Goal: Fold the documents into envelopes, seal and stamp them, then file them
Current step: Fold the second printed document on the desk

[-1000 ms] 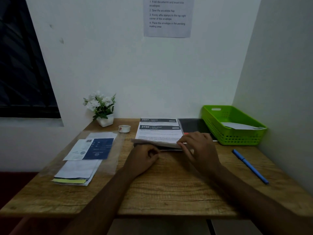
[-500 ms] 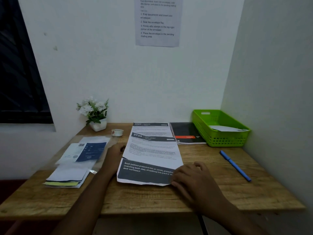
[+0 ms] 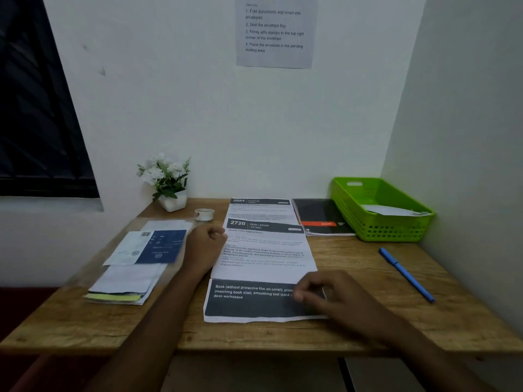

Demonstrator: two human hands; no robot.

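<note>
A printed document (image 3: 263, 258) headed 2720 lies unfolded in the middle of the wooden desk (image 3: 353, 329), with fold creases across it and a dark band at its near end. Another printed sheet (image 3: 260, 209) headed 2684 shows from under its far end. My left hand (image 3: 205, 244) sits with curled fingers at the document's upper left edge; whether it pinches the paper is unclear. My right hand (image 3: 328, 295), blurred, curls over the lower right part and holds that edge. A stack of envelopes and papers (image 3: 127, 284) lies to the left.
A blue and white card (image 3: 158, 247) tops the left stack. A tape roll (image 3: 204, 214) and a potted plant (image 3: 169, 182) stand at the back. A black notebook (image 3: 319, 216), a green basket (image 3: 390, 230) holding a white envelope (image 3: 387, 210), and a blue pen (image 3: 404, 274) lie right.
The folded document was opened out flat toward me. Since then my left hand slid up along its left edge to the top corner, and my right hand shifted onto the lower right part.
</note>
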